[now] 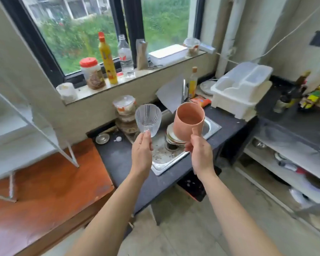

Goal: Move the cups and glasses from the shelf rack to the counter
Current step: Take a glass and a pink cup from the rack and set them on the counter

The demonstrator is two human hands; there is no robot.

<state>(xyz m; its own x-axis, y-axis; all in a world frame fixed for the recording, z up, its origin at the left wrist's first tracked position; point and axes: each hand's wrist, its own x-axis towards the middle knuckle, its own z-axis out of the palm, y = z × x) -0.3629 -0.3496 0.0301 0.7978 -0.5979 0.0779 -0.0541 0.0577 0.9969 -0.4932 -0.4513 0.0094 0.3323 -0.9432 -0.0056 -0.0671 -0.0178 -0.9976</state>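
Observation:
My left hand (pixel 141 154) grips a clear ribbed glass (pixel 148 119) by its base and tilts its mouth toward me. In my right hand (pixel 199 154) is a salmon-pink mug (pixel 188 120), held by the handle and also tipped toward me. Both are held in the air above the steel sink (pixel 211 127) set in the dark counter (pixel 116 157). The white shelf rack (pixel 44 133) stands at the left on a wooden top (pixel 50 185).
A stack of dirty plates (pixel 172 137) lies in the sink. Stacked food containers (pixel 125 111) stand behind it. A white dish drainer (pixel 242 89) sits on the counter at the right. Bottles and jars line the window sill (pixel 137 74). Lower shelves (pixel 292 163) with utensils are at the right.

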